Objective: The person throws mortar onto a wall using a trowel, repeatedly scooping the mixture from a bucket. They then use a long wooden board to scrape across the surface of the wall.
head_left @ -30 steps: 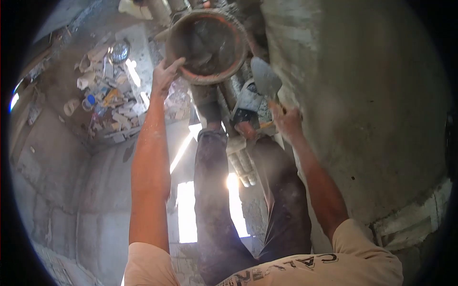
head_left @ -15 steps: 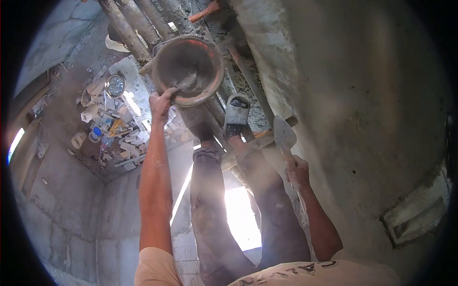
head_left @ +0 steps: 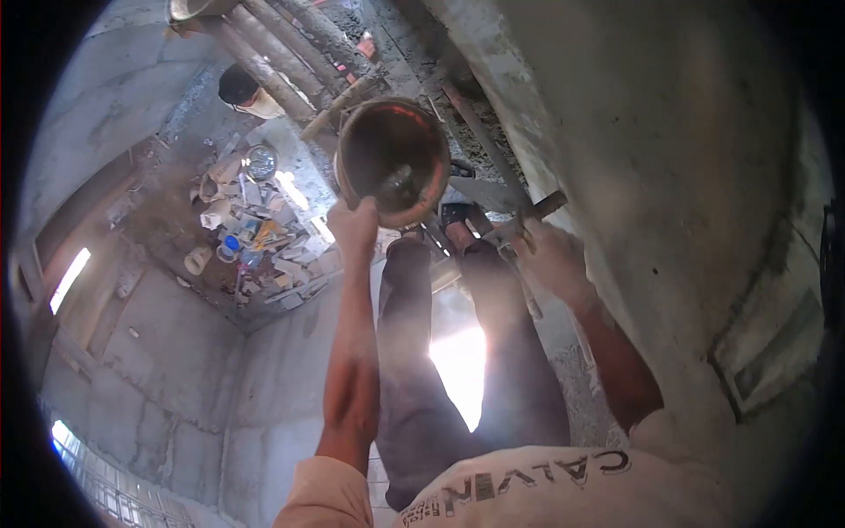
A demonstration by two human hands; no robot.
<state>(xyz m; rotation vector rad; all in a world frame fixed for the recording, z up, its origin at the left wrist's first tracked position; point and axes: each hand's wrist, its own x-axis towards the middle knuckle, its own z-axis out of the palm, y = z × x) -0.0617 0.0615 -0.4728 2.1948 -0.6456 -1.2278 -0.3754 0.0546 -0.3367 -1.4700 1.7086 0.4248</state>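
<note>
My left hand (head_left: 354,231) grips the near left rim of a round bucket (head_left: 393,163), which is tilted and holds some grey wet material at its bottom. To the right, my right hand (head_left: 550,257) is closed around the handle of a trowel (head_left: 484,194). The trowel's blade points left, just right of the bucket and above my feet. My fingers partly hide the handle.
Poles (head_left: 273,62) lie side by side at the top. Far below on the left are rubble (head_left: 264,238) and a round container (head_left: 260,163). Another person's head (head_left: 238,85) shows near the poles. A rough wall (head_left: 651,176) rises on the right.
The bucket has shifted right and closer to me with my left hand. My right hand has moved up, and the trowel blade has swung left. Another person's head has come into fuller view.
</note>
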